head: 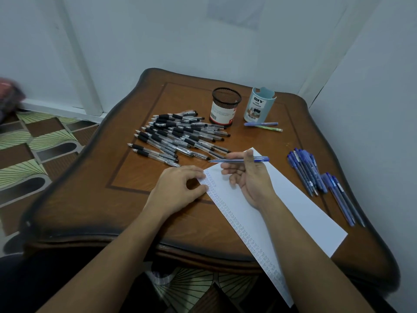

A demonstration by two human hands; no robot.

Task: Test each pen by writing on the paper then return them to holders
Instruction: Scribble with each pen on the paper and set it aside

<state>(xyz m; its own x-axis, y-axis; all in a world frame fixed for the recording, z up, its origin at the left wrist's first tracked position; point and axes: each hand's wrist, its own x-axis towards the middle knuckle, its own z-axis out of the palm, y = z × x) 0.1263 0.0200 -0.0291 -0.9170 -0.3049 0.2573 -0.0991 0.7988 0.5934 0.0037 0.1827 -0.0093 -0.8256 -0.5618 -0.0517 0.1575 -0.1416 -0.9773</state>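
currently, head view: the right hand [248, 181] is raised over the far end of the paper [293, 213], palm turned toward the camera. thumb and forefinger pinch a blue pen [259, 159]; the other fingers are curled loosely beneath it. the pen lies nearly level, tip pointing left past the sheet's far corner; contact with the sheet cannot be confirmed.

the left hand [178, 186] rests on the table [135, 177], fingers loosely bent, fingertips and thumb tip on the paper's left edge, nothing grasped.

the paper is a long white strip running diagonally from mid-table over the near edge, with a column of small blue marks along its left side.

a black mesh holder [225, 105] and a light blue holder [259, 105] stand upright side by side at the far side. no pens show above either rim.

a pile of black-grip pens [178, 136] lies left of the holders. two pens [261, 125] lie just in front of the light blue holder. a group of blue pens [306, 172] lies right of the paper.
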